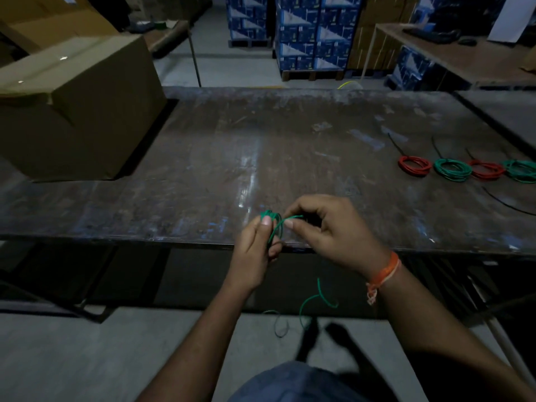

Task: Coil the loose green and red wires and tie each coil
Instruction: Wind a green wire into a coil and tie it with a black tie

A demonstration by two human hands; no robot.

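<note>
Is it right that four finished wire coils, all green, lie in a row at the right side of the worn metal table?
Not all green. The head view shows two red wire coils alternating with two green wire coils on the worn metal table.

Left hand grips a small green wire coil; right hand pinches its strand.

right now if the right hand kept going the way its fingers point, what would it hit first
The right hand points left, pinching the green wire. Going straight on, it would first meet the small green coil and the left hand that grips it, just beside its fingertips. Depth between them is hard to judge.
</note>
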